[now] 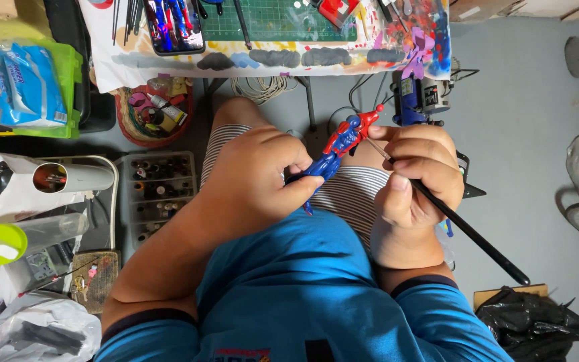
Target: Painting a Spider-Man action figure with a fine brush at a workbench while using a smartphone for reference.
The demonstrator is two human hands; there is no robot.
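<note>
Two hands over a lap | left hand [259,177] grips a blue-red figure [340,144] by its legs | right hand [413,171] pinches a brush [467,231] near its torso

Grey floor [517,121] below, evenly lit. Paint-splashed table [129,64] across the top, green cutting mat [276,20] at its middle. Round basket [155,110] under the table's left edge, clear compartment box [159,191] beside it. Black bag [534,325] lower right.
</note>
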